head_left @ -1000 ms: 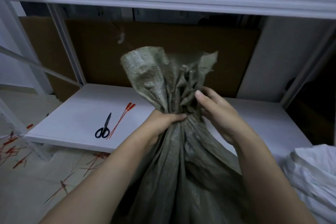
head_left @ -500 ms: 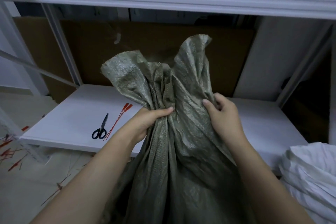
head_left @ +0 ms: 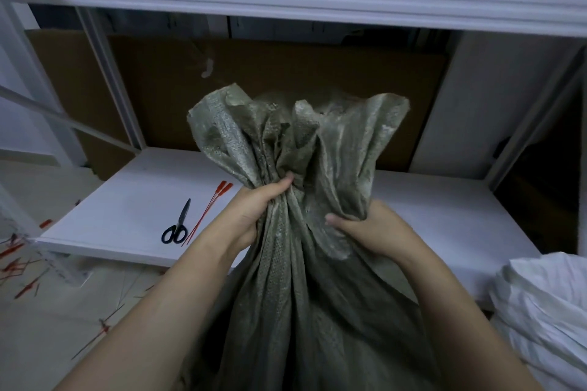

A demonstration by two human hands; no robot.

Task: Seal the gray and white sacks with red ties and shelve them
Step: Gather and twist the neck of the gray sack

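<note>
Well, gray sack (in both hands)

The left forearm, left of the sack, and the right forearm, right of it, are seen bare to the wrists. Short, plain thumbnails are shown on the left grip and right grip.
</note>
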